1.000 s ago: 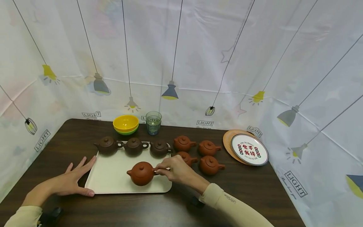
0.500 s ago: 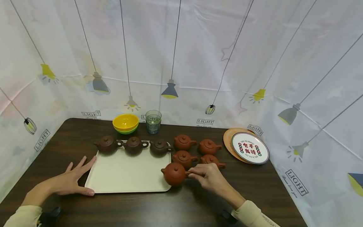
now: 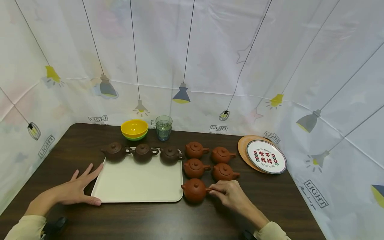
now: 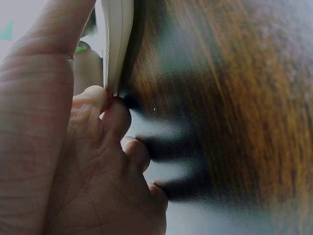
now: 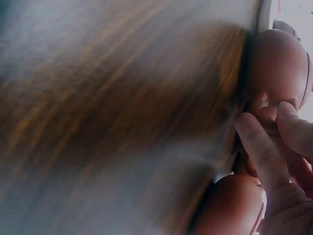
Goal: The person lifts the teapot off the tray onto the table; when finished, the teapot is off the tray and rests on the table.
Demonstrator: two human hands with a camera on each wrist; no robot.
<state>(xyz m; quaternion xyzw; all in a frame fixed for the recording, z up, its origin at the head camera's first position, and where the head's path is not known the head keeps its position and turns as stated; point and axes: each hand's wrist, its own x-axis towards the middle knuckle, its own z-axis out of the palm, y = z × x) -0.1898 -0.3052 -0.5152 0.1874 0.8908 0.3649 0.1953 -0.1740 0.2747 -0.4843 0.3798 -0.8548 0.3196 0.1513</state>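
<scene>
My right hand (image 3: 231,196) pinches the side handle of a reddish-brown clay teapot (image 3: 194,190) just off the right edge of the cream tray (image 3: 138,185). In the right wrist view, thumb and finger close on the handle of that teapot (image 5: 279,66), which is upright at the table surface. My left hand (image 3: 76,190) lies spread at the tray's left side, thumb at the front corner. Its fingertips meet the tray rim (image 4: 120,44) in the left wrist view. Three dark brown teapots (image 3: 143,153) stand in a row along the tray's back edge.
Several reddish-brown teapots (image 3: 196,168) stand in two columns right of the tray. Behind it are a yellow bowl (image 3: 134,128) stacked in a green one and a green-blue glass (image 3: 163,128). A white plate (image 3: 265,156) overlaps a round wooden board (image 3: 244,151) at the back right.
My right hand has carried the reddish-brown teapot rightward from above the tray to the table beside it, in front of the other reddish-brown ones. The left hand has kept its place.
</scene>
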